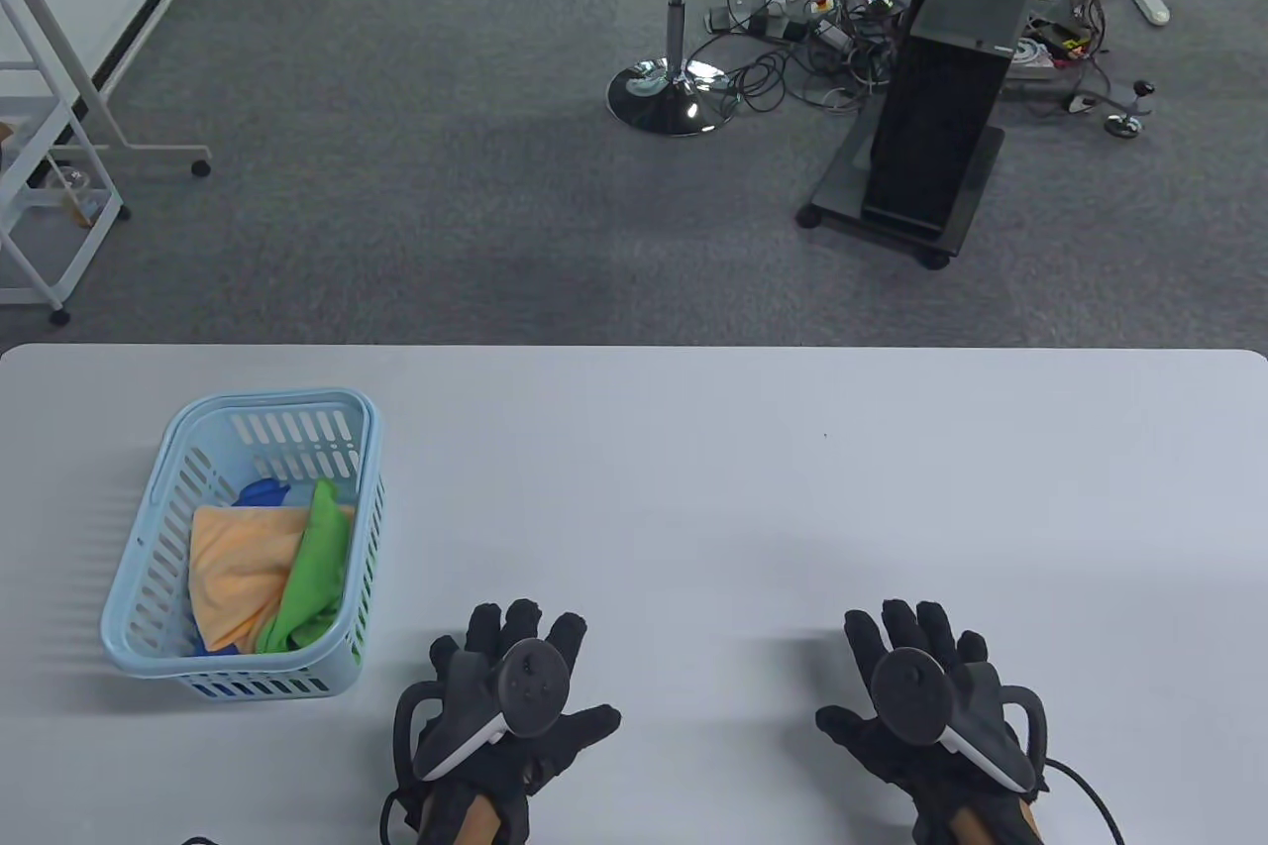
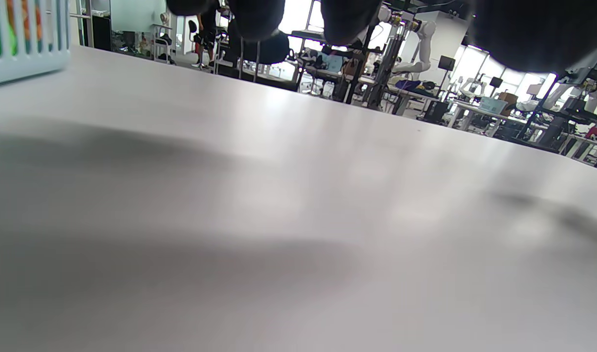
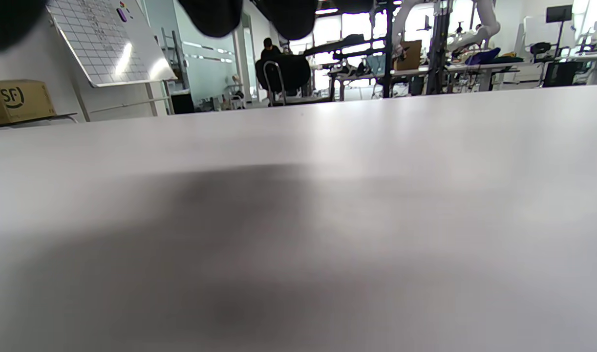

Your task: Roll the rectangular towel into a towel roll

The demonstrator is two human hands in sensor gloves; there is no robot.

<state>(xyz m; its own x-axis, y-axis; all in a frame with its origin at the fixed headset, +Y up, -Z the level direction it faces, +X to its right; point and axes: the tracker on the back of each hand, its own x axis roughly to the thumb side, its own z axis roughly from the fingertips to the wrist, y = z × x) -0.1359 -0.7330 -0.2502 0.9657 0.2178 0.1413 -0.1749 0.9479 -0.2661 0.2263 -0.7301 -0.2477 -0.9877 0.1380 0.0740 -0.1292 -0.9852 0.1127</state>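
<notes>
I see both hands flat on the table (image 1: 693,488), fingers spread, holding nothing: left hand (image 1: 510,701), right hand (image 1: 926,696). Crumpled orange towel (image 1: 238,578) lies unrolled in the blue basket (image 1: 149,538) just left of my left hand, beside a green cloth (image 1: 317,568).

Lower left of the frame: a light blue slotted basket (image 1: 149,528) holding orange (image 1: 238,578), green (image 1: 315,568) and blue (image 1: 263,492) towels. Along the bottom edge, left hand (image 1: 515,696) and right hand (image 1: 926,686) rest flat on the white table (image 1: 753,488), fingers spread.

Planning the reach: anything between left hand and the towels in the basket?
Only the basket's slatted wall and bare table; left hand beside it, table view.
</notes>
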